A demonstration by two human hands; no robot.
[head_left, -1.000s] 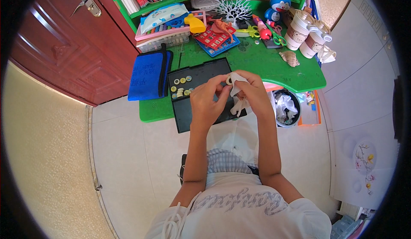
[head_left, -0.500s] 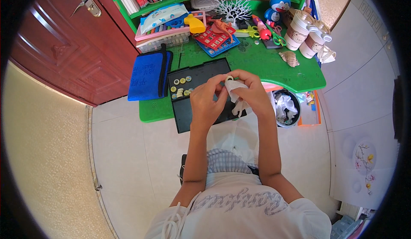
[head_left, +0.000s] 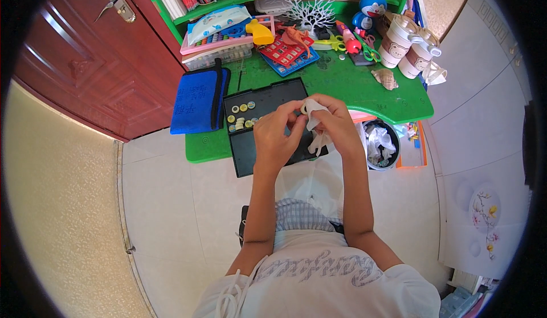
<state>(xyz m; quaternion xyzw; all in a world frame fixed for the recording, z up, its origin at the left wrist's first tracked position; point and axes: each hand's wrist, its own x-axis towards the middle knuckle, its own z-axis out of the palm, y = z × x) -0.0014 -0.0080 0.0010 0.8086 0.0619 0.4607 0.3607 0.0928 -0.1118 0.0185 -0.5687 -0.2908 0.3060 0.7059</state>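
Observation:
Both hands are raised over an open black case (head_left: 246, 154), their fingertips meeting above its right part. A small round pale piece (head_left: 303, 109) is pinched by my left hand (head_left: 272, 138); its face is mostly covered. My right hand (head_left: 341, 125) grips a crumpled white tissue (head_left: 315, 119) and presses it against that piece. The tissue's loose end hangs below the right fingers. Several similar round pieces (head_left: 244, 107), yellowish and pale, lie in the case's far half, left of my hands. Some of the case is hidden behind my hands.
The case overhangs the near edge of a green desk (head_left: 342, 79). A blue zip pouch (head_left: 196, 101) lies to its left. Farther back are a seashell (head_left: 385, 79), two white cups (head_left: 396, 42) and scissors (head_left: 370, 53). A waste bin (head_left: 380, 144) stands below the desk at right.
The tissue has shifted up and over the small round piece, covering more of it. The right fingers have moved slightly with it; the left hand stays almost still.

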